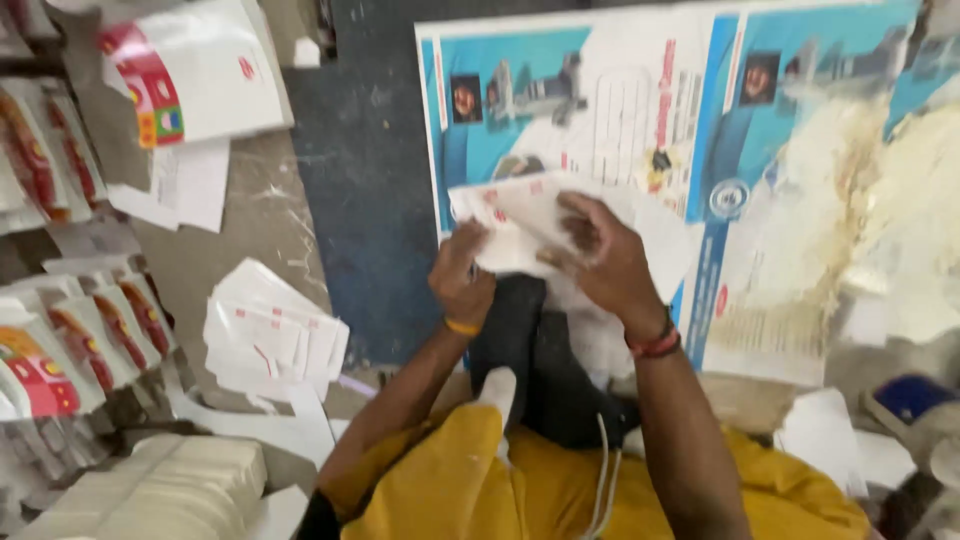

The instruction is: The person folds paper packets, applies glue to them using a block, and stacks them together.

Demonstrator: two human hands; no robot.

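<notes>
My left hand [462, 274] and my right hand [601, 254] both grip a white folded paper piece with red print [510, 222], held in front of me above a large blue and white printed sheet [640, 110]. My left fingers pinch its lower left edge; my right hand presses over its right side. A yellow band sits on my left wrist and a red one on my right. Part of the paper is hidden under my right hand.
A stack of similar white printed pieces [270, 335] lies on the floor to the left. Rows of red and white cartons [60, 340] line the far left. White stacked sheets [170, 485] sit at bottom left. Pale paste residue [880, 200] covers the sheet's right side.
</notes>
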